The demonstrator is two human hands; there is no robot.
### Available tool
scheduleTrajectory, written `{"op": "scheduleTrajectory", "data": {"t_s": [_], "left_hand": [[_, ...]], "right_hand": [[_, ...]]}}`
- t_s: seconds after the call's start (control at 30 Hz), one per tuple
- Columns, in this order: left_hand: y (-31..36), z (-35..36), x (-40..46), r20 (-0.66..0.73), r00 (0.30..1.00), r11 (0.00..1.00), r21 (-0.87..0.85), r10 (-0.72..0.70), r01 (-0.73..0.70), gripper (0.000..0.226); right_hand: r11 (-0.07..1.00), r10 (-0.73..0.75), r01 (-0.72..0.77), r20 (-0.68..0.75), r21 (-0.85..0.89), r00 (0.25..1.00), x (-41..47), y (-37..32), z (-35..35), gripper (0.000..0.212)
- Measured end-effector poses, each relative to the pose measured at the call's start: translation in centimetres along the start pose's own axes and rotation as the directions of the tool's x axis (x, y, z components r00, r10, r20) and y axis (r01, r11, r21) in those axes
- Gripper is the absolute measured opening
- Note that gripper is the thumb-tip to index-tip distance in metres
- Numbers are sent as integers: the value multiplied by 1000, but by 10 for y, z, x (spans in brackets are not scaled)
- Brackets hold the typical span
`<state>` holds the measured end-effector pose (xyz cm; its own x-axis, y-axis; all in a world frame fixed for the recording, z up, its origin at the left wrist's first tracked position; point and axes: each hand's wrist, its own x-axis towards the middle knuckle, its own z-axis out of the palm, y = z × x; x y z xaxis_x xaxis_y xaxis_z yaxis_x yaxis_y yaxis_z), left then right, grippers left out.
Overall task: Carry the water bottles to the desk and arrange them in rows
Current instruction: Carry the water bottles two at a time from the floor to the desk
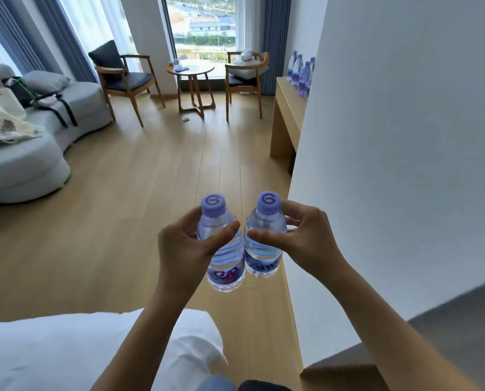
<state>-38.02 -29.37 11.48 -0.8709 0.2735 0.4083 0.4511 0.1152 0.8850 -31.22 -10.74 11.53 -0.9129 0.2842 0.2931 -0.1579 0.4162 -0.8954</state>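
Two water bottles in hand, upright, purple caps up, held side by side and just about touching at the shoulder; left bottle (225,249) gripped by the left hand (183,249), thumb across the front and fingers curled behind; right bottle (264,241) gripped by the right hand (306,238) likewise, thumb on the near face, fingers wrapped round the far side; both carried in mid-air over the wooden floor (139,193), well short of the desk.

Desk (287,108) stands far ahead on the right, partly hidden by a white wall (404,136); a cluster of bottles (302,73) already stands on it, at least four, seemingly in a line, though the full count is cut off by the wall.

Judgement: task part done; this pair in transit; walk, placing and aligning left; whether more bottles wait elsewhere cannot be told.

White bedding (80,354) lies near below; chairs and a round table (190,70) by the window.
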Motion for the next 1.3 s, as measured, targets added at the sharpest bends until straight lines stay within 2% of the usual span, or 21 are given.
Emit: {"op": "scheduleTrajectory", "data": {"t_s": [0.1, 0.33, 0.5, 0.7, 0.9, 1.07, 1.3], "left_hand": [[-28, 12, 56, -11, 1000, 1000, 19, 1, -1, 26], [-115, 31, 205, -6, 999, 999, 15, -44, 44, 26], [-161, 38, 328, 72, 997, 999, 37, -22, 19, 32], [-201, 64, 460, 177, 983, 996, 62, 48, -60, 24], [-255, 121, 580, 224, 974, 999, 26, 30, -37, 24], [-292, 179, 691, 244, 970, 999, 30, 17, -25, 28], [-321, 256, 825, 314, 949, 999, 32, 23, -35, 30]], "right_hand": [[1000, 17, -17, -16, 15, 1000, 60, 25, 5, 51], [998, 64, -64, -29, 15, 997, 210, 83, 30, 40], [997, 77, -77, -63, 0, 995, 323, 110, 41, 31], [993, 114, -114, -118, 9, 986, 441, 152, 43, 36], [988, 152, -152, -145, 6, 978, 561, 208, 25, 38], [987, 157, -158, -166, 4, 974, 674, 258, -6, 49], [983, 183, -182, -228, 29, 956, 798, 307, -54, 43]]}}
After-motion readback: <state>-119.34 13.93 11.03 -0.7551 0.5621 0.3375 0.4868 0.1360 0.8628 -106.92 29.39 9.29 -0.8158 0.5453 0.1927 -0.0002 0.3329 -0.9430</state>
